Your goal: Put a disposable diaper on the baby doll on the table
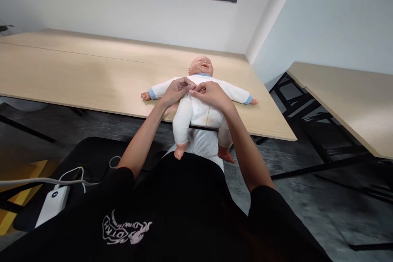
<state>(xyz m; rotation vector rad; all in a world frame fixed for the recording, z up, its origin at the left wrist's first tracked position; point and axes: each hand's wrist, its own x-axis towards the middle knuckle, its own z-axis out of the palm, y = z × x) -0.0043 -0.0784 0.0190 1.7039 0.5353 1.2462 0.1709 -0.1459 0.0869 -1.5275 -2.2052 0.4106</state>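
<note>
A baby doll [201,65] lies on its back at the table's front edge, its head toward the wall and its legs hanging over the edge. It wears a white long-sleeved shirt [229,88] with blue collar and cuffs. Over its belly, my left hand [179,89] and my right hand [210,92] meet with thumbs and fingers pinched on the front of the shirt. The exact bit of cloth between the fingertips is too small to make out. Below the hands, the doll's white cloth body [205,114] shows, with a seam and brownish stains.
The light wooden table [92,75] runs along the wall under a dark-framed window. A second table [346,102] stands to the right, across a gap. At lower left, a black chair [92,151] carries a white power bank [55,202] with a cable [46,181].
</note>
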